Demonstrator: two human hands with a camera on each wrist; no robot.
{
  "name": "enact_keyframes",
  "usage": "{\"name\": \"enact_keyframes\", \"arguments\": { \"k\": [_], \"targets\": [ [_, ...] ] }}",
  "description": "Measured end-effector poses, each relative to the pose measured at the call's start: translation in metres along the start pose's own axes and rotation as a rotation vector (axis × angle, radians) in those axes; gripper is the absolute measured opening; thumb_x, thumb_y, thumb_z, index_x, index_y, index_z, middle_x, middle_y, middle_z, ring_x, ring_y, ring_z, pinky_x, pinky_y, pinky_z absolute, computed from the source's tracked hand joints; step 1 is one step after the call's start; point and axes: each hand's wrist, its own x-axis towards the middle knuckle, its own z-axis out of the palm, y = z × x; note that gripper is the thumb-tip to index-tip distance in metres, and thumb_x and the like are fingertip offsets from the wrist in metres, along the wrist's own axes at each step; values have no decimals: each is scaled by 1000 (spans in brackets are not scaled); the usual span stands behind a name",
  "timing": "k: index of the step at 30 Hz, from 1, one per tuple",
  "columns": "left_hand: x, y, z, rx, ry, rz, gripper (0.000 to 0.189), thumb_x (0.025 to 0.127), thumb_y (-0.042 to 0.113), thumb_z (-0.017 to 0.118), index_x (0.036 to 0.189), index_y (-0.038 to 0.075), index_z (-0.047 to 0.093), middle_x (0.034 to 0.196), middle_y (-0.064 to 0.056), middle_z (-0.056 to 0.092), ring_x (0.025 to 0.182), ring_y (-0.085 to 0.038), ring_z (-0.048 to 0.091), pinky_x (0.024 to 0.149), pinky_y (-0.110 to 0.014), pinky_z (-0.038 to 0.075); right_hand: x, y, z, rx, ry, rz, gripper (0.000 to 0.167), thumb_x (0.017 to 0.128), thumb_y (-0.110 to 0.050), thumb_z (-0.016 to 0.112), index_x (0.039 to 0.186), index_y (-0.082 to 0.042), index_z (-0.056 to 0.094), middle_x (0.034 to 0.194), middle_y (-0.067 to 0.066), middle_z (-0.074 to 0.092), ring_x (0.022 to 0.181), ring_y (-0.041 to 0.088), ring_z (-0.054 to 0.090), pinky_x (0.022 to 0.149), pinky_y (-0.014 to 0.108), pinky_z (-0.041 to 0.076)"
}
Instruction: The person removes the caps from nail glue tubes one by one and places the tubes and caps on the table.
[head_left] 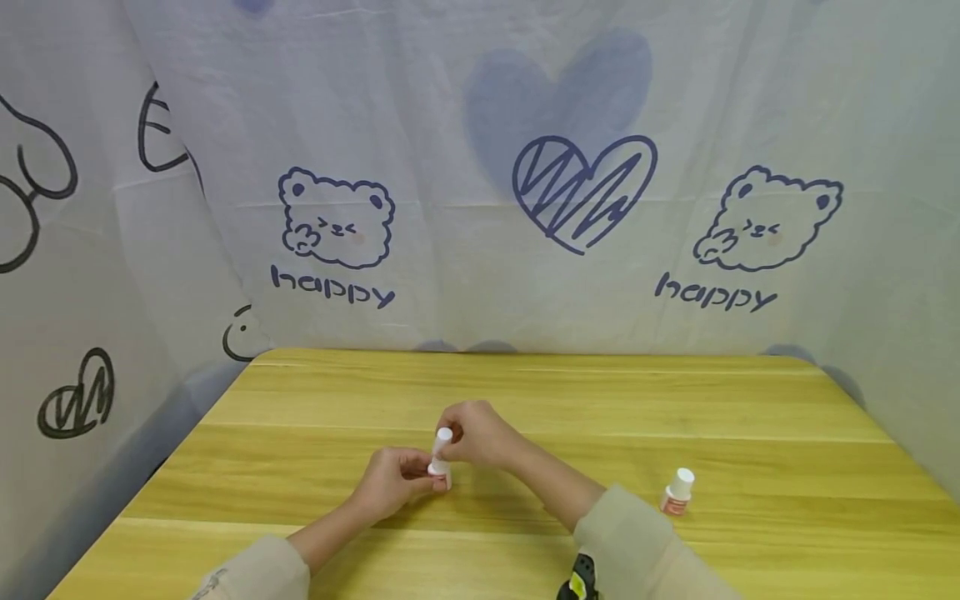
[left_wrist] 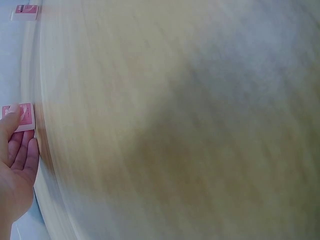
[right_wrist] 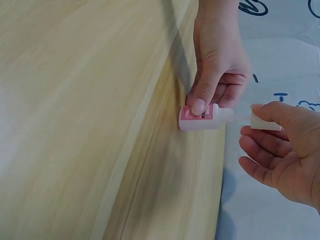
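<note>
My left hand (head_left: 392, 485) grips a small white bottle (right_wrist: 197, 123) with a pink label, thumb pressed on the label. The bottle stands upright at the middle of the table. Above it, my right hand (head_left: 480, 435) pinches a white tapered cap (right_wrist: 265, 123) between thumb and index finger. In the right wrist view the cap is apart from the bottle's neck, with a thin pale stem between them. The other fingers of the right hand are loosely bent. The left wrist view shows the labelled bottle (left_wrist: 26, 118) between the left thumb and fingers.
A second small bottle (head_left: 677, 495), with a white cap and pink label, stands upright on the wooden table (head_left: 600, 400) to the right. A white cloth (head_left: 450, 275) with drawn bears and hearts hangs behind the table, and more cloth hangs at the left.
</note>
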Motion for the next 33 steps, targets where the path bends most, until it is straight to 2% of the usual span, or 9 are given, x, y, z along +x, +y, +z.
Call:
{"name": "enact_keyframes", "arguments": {
  "k": [10,16,22,27,33],
  "targets": [
    [-1,-3,2,-7,12,8,23,77,10,73,92,-7,69,89,-18,71,81,-23,70,67,-19,55,-2,2,-4,-39,-1,-4,9,74,3,68,81,3,63,72,8,63,63,6,46,55,13,39],
    [-1,-1,3,-13,6,15,23,77,10,73,92,-7,69,88,-19,71,81,-24,70,67,-19,56,-2,1,-6,-88,-63,23,9,75,3,70,82,3,66,77,10,65,67,8,47,57,14,41],
    [-1,-1,3,-26,1,7,21,78,9,73,91,-7,69,87,-19,71,79,-22,70,65,-19,55,-1,1,-8,-127,-133,41,5,75,2,72,79,3,68,74,9,68,65,7,49,57,15,43],
    [0,-1,4,-32,8,-4,22,78,10,73,91,-7,69,87,-19,71,78,-18,69,65,-18,55,-1,2,-10,-131,-169,64,4,76,1,71,77,4,70,72,9,68,61,5,47,54,14,40],
    [1,0,4,-32,12,-3,23,77,10,74,91,-8,69,87,-20,71,77,-17,69,66,-17,55,-1,6,-12,-149,-194,54,4,76,1,70,78,4,68,70,8,66,60,5,46,53,14,40]
  ]
}}
